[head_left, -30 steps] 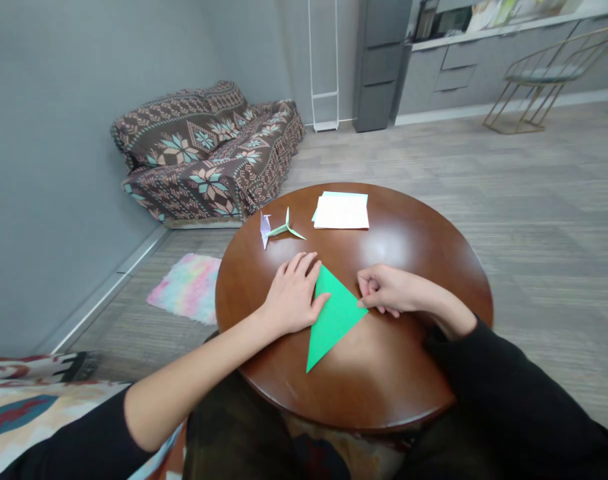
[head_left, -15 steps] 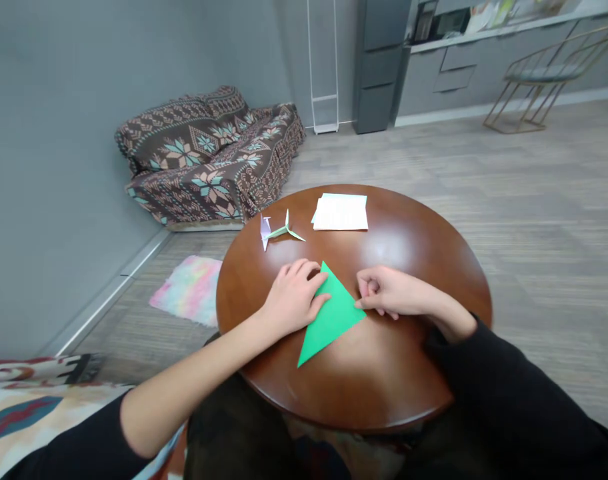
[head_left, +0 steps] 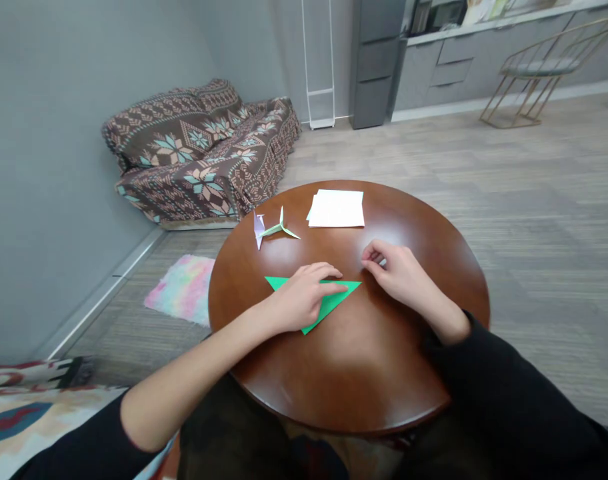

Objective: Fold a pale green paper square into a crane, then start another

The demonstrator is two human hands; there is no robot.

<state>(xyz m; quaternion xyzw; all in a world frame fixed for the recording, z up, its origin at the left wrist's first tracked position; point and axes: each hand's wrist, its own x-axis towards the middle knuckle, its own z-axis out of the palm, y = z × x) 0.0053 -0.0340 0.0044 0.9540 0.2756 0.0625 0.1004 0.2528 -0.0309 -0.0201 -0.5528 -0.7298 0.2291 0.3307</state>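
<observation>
A green sheet of paper (head_left: 329, 306), folded into a triangle, lies on the round brown table (head_left: 384, 373) with its long edge on the far side and one corner toward me. My left hand (head_left: 309, 293) rests across its middle, fingers stretched out and lying on it, hiding part of the paper. Just beyond the triangle's right corner, apart from it, is my right hand (head_left: 397, 267). Its fingers are curled, thumb and fingertips close together, and I see nothing in them.
Toward the back of the table lie a stack of white paper (head_left: 337, 209), a pale green folded paper piece (head_left: 280, 227) and a purple one (head_left: 259, 228). Beyond stand a covered sofa (head_left: 204, 160), a fluffy rug (head_left: 184, 289) and a wire chair (head_left: 539, 73).
The green triangle has turned, its long edge now facing away from me. My left hand has shifted right over it, and my right hand has moved away from its corner, farther from me.
</observation>
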